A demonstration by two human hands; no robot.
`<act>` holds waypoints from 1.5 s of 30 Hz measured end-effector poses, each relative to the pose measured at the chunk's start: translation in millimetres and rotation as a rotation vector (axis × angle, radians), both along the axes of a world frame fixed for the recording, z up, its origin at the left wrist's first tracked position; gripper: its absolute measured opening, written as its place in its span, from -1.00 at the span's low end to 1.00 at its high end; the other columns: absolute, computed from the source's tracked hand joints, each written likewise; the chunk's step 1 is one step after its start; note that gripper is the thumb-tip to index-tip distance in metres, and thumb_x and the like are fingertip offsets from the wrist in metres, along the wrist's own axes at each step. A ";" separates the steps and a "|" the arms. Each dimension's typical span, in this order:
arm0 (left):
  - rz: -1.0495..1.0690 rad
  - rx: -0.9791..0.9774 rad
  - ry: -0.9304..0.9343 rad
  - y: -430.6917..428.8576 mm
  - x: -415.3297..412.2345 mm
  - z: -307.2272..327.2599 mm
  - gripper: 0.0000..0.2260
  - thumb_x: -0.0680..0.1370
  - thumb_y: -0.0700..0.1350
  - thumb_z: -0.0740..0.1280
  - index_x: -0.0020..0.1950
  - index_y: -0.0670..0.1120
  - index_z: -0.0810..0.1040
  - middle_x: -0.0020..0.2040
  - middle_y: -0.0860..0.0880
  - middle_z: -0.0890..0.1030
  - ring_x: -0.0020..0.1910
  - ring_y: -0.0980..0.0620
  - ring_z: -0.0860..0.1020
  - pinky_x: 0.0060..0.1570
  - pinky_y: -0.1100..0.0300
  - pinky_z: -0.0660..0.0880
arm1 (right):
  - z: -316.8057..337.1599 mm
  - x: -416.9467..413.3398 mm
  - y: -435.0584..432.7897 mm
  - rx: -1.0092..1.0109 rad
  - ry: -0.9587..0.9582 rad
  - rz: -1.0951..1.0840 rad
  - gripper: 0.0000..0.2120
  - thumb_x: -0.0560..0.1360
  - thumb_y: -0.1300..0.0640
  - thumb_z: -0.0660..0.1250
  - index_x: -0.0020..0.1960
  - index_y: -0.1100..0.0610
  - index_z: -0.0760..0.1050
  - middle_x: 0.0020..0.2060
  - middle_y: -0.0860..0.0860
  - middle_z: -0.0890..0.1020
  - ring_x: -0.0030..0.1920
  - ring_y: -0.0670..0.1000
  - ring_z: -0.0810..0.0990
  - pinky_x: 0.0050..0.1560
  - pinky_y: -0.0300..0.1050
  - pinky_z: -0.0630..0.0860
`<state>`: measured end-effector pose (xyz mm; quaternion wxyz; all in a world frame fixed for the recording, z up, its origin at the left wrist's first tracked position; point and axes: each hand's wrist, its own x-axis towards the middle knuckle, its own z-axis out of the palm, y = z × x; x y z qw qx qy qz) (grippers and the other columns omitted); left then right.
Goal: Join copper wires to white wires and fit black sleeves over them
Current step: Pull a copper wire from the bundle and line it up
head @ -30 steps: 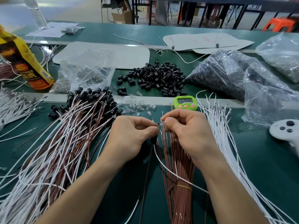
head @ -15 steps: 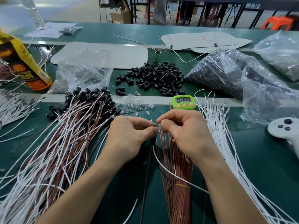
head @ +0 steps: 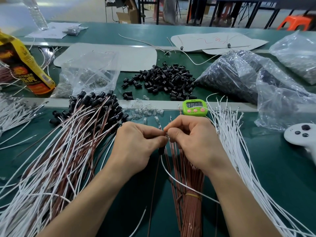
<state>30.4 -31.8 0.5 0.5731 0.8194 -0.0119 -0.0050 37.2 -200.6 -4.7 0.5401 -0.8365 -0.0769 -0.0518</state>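
A green table (head: 273,177) fills the view, and almost nothing on it has shifted since a second ago. On the left lies a broad heap of finished white and copper-brown wires (head: 65,151) tipped with black sleeves. On the right is a fan of loose white wires (head: 239,151), and behind it are crinkled clear plastic bags of dark parts (head: 239,77). Near the middle, a bundle of copper-brown wires tied with a yellow band (head: 191,202) runs from the near edge up under the right hand. Further back sits a pile of loose black sleeves (head: 167,79). The left hand (head: 135,146) and right hand (head: 193,139) remain where they were, raised just above the table at the centre, backs upward, fingers curled, thumbs and forefingers meeting tip to tip. Each grip is pinching the wire ends (head: 166,136), where something small glints; what it is cannot be told. Directly below the left thumb hangs one black sleeve (head: 161,150). One single white wire (head: 172,177) curves from it down to the right, and one single thin copper-brown wire (head: 154,185) drops straight toward the near edge. Just beyond the knuckles stands a small green digital timer (head: 195,107), with scattered tiny clear bulbs (head: 145,110) to its left.
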 end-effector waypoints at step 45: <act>0.191 -0.236 0.052 -2.2 1.4 -1.6 -0.78 0.38 -0.21 0.61 -0.26 0.15 0.75 -0.32 0.03 0.73 -0.32 0.16 0.68 -0.23 0.34 0.56 | -3.4 -0.1 10.1 0.194 0.175 0.003 -0.82 0.50 0.27 0.51 -0.18 0.00 0.70 -0.40 0.00 0.68 -0.37 -0.08 0.61 -0.29 -0.22 0.53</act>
